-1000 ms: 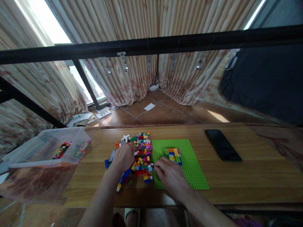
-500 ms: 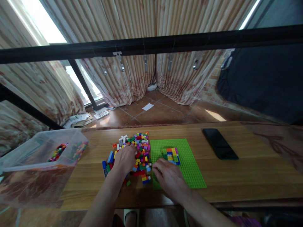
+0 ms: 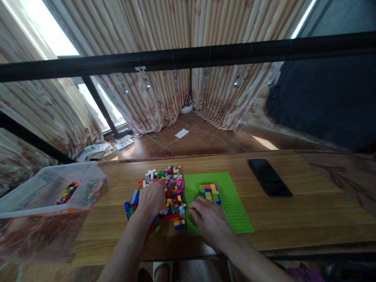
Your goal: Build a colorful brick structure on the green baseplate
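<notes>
My left hand (image 3: 152, 197) is over the pile of loose toy bricks (image 3: 175, 196), its fingers bent down among them; whatever its fingertips grip is hidden. My right hand (image 3: 208, 217) rests above the near left part of the green baseplate (image 3: 236, 211), fingers curled together, and I cannot make out anything in them. Just beyond that hand, a small block of joined bricks (image 3: 212, 192) in orange, yellow, white and blue stands on the baseplate. A small multicoloured cluster of bricks (image 3: 179, 223) lies at the near edge of the pile.
A clear plastic bin (image 3: 55, 171) holding more bricks stands at the left. On the wooden table (image 3: 311, 203) a black phone (image 3: 269, 178) lies right of the baseplate. A black rail (image 3: 164, 61) crosses beyond the table, with curtains (image 3: 147, 31) behind it.
The whole view has shifted slightly. Both hands stay in nearly the same places, the left among the bricks and the right above the baseplate.
</notes>
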`<state>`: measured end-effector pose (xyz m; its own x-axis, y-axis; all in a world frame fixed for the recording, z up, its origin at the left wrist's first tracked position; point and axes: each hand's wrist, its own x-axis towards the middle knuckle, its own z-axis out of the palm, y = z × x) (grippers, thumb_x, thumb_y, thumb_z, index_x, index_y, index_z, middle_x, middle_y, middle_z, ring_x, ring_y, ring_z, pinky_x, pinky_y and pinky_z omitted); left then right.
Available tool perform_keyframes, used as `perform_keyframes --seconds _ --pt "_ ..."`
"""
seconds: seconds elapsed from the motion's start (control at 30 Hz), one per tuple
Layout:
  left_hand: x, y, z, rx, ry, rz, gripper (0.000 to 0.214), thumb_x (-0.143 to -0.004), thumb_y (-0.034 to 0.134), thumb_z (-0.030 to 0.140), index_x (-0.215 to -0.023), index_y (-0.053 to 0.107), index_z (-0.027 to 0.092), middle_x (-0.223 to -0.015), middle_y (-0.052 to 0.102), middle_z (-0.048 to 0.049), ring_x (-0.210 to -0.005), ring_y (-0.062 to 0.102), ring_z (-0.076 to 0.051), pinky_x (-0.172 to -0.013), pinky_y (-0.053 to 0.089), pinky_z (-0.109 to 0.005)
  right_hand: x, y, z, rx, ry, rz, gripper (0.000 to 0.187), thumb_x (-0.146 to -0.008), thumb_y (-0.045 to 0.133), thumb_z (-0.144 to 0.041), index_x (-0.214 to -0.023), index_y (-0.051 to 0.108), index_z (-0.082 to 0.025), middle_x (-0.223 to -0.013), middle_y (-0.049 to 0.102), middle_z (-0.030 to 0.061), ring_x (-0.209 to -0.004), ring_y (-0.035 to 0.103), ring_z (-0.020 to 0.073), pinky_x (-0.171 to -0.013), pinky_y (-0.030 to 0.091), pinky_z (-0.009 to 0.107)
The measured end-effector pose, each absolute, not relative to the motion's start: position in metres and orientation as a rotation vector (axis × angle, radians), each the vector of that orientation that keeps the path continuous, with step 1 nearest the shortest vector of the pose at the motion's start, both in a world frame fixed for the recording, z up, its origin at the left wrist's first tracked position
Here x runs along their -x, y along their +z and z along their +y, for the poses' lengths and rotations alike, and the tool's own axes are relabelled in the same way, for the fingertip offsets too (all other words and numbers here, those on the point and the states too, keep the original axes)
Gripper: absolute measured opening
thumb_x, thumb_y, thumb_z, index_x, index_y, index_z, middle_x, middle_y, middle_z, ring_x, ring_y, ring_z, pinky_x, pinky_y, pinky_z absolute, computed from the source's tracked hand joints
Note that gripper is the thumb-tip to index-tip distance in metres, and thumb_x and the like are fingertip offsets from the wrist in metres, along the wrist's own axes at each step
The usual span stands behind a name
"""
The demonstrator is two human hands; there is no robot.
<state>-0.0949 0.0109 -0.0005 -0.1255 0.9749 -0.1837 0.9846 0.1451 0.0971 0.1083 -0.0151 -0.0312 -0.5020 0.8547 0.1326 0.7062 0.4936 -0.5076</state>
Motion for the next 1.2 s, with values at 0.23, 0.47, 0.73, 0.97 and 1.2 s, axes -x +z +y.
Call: perform_keyframes --seconds 0.23,0.47,0.73,0.97,1.2 --pt "0.088 0.009 0.009 -1.555 0.867 1.754 0.019 -0.079 0.054 0.021 -0.096 0.060 0.017 -0.087 0.066 -0.0046 -0.074 0.058 -0.015 -0.065 0.042 -0.023 -0.119 -0.022 -0.006 1.230 0.780 -2.002 0.012 -0.088 0.052 -0.022 -0.095 0.063 -0.021 -0.085 0.064 0.0014 -0.073 0.059 0.0134 -0.071 0.044 0.026" --pt "0.031 0.012 -0.001 -0.663 1.037 0.976 0.031 -0.063 0.078 0.026 -0.087 0.064 0.013 -0.058 0.047 0.0058 -0.045 0.031 -0.001 -0.044 0.020 -0.016 -0.133 -0.007 -0.002 1.100 1.056 -1.702 0.027 -0.085 0.059 -0.036 -0.109 0.061 -0.023 -0.090 0.065 0.0015 -0.076 0.058 0.0138 -0.070 0.048 0.027" --pt "0.012 0.001 0.004 -0.435 0.932 0.809 0.028 -0.063 0.080 0.022 -0.086 0.068 0.012 -0.074 0.060 -0.0002 -0.049 0.038 0.000 -0.044 0.021 -0.014 -0.151 -0.009 0.001 1.149 0.973 -1.757 0.030 -0.084 0.061 -0.034 -0.113 0.061 -0.025 -0.095 0.065 0.0022 -0.076 0.058 0.0139 -0.070 0.049 0.027" --pt "-0.009 -0.006 0.005 -0.641 0.964 1.002 0.030 -0.065 0.077 0.031 -0.085 0.065 0.012 -0.064 0.056 0.0019 -0.047 0.041 -0.004 -0.046 0.027 -0.017 -0.182 -0.011 0.010 1.195 0.890 -1.881 0.025 -0.084 0.060 -0.035 -0.106 0.064 -0.023 -0.087 0.063 0.0027 -0.071 0.056 0.0148 -0.067 0.047 0.028" --pt "-0.001 -0.022 0.015 -1.430 0.989 1.694 0.015 -0.079 0.054 0.023 -0.090 0.063 0.016 -0.076 0.063 -0.0011 -0.059 0.052 -0.012 -0.058 0.039 -0.024 -0.226 -0.040 0.026 1.348 1.066 -1.899 0.029 -0.080 0.062 -0.034 -0.106 0.065 -0.021 -0.090 0.067 0.0033 -0.076 0.060 0.0171 -0.067 0.048 0.029"
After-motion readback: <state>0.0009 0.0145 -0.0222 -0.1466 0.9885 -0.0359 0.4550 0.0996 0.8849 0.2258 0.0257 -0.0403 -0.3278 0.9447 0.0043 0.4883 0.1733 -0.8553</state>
